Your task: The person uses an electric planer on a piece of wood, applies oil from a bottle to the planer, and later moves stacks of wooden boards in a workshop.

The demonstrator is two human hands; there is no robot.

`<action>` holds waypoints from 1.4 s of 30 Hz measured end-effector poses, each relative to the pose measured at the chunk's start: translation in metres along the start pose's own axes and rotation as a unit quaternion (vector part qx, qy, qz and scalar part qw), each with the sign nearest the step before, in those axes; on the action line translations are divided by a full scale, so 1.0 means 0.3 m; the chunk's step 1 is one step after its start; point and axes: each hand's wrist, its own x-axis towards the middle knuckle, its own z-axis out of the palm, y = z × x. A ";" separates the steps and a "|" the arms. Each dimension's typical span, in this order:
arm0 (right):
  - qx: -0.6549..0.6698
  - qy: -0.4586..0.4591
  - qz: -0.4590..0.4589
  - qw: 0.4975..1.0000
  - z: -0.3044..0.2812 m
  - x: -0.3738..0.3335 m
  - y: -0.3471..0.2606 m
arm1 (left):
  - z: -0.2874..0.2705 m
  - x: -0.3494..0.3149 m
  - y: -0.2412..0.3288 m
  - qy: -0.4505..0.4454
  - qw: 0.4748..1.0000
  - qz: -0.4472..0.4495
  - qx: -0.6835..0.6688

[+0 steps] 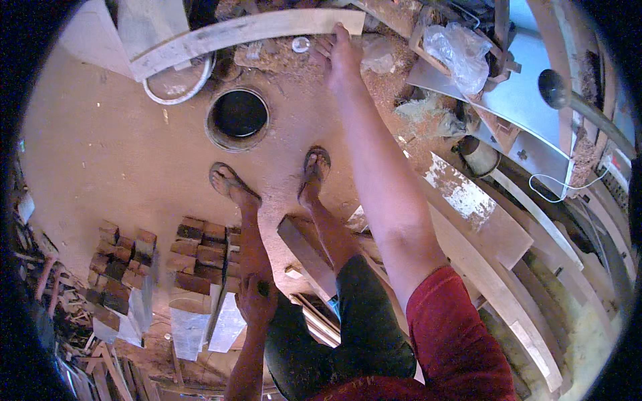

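Note:
My right arm reaches far forward, and my right hand (pixel 340 57) is at the right end of a long pale wooden plank (pixel 247 32). One fingertip lies over the plank's near edge; the other fingers are spread to the left just short of it. Back beside my left knee, my left hand (pixel 257 301) is closed, with a small dark round spot at its top. What it holds, if anything, I cannot make out. A round metal container (pixel 212 123) with a dark inside stands in front of my sandalled feet. Under the plank's left part is a white-rimmed round basin (pixel 179 99).
Stacked wood blocks (pixel 200 250) stand at lower left, beside scrap wood (pixel 110 371). Long boards (pixel 495 294) lie along my right. A metal pot (pixel 480 157), a clear plastic bag (pixel 458 53) and a blue-white surface (pixel 531 100) with a white cord are at upper right.

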 end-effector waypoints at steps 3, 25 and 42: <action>0.032 0.004 -0.004 0.999 0.052 -0.055 0.014 | 0.083 -0.035 -0.008 0.088 0.992 0.044 0.080; 0.093 -0.062 -0.041 0.993 -0.089 -0.357 0.085 | 0.163 -0.097 -0.027 -0.007 0.996 -0.060 -0.070; -0.156 -0.173 -0.186 0.954 0.157 -1.134 -0.050 | 0.190 -0.091 0.042 -0.003 0.998 -0.020 -0.067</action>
